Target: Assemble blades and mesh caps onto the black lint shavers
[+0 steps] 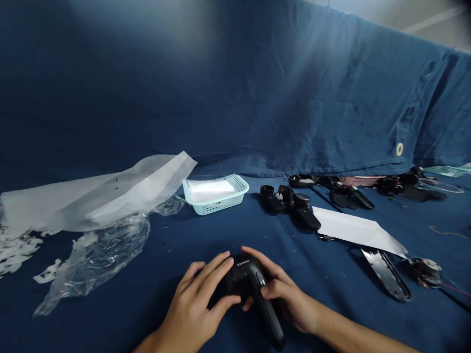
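Observation:
A black handheld device [245,274] with a rounded head, small white lettering and a long handle is between my two hands, low in the middle of the view. My left hand [202,299] curls its fingers and thumb round the left end of the head. My right hand [281,289] grips the right side, its thumb on the neck by a small shiny patch and its forefinger along the top of the head. The handle slants down to the right. My palms and the left end of the head hide what lies beneath.
A light-blue basket [217,206] holds white paper. On the left lie white sheeting [128,191], clear plastic [114,250] and white scraps [18,250]. To the right are black device parts [305,213], white paper [356,229], a black shell [388,274] and a wired part [425,272].

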A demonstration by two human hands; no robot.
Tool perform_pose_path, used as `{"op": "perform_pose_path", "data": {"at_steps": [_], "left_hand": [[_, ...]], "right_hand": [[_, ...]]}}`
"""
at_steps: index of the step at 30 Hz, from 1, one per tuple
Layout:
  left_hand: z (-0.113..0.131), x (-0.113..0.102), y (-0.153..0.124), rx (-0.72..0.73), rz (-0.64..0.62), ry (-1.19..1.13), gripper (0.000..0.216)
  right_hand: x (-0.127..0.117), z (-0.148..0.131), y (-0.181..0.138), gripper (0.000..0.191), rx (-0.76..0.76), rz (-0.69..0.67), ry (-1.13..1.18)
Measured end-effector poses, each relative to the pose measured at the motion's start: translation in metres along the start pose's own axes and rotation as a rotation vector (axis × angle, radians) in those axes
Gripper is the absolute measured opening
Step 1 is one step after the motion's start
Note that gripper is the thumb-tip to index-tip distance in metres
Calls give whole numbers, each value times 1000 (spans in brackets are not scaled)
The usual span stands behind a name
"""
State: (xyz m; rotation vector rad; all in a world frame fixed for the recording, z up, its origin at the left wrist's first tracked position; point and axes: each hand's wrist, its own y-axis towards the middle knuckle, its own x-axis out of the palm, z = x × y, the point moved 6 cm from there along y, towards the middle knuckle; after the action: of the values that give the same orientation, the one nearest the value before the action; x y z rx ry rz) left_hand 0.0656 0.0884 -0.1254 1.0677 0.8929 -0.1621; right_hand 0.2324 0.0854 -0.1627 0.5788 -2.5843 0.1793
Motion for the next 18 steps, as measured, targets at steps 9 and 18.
{"op": "perform_pose_path", "data": {"at_steps": [9,18], "left_hand": [[-10,2,4,-94,-61,-13,51],[-22,11,4,-295,-168,-104,48]], "right_hand": [[1,-4,5,77,60,-137,202],[8,-11,0,74,0,-165,58]]}}
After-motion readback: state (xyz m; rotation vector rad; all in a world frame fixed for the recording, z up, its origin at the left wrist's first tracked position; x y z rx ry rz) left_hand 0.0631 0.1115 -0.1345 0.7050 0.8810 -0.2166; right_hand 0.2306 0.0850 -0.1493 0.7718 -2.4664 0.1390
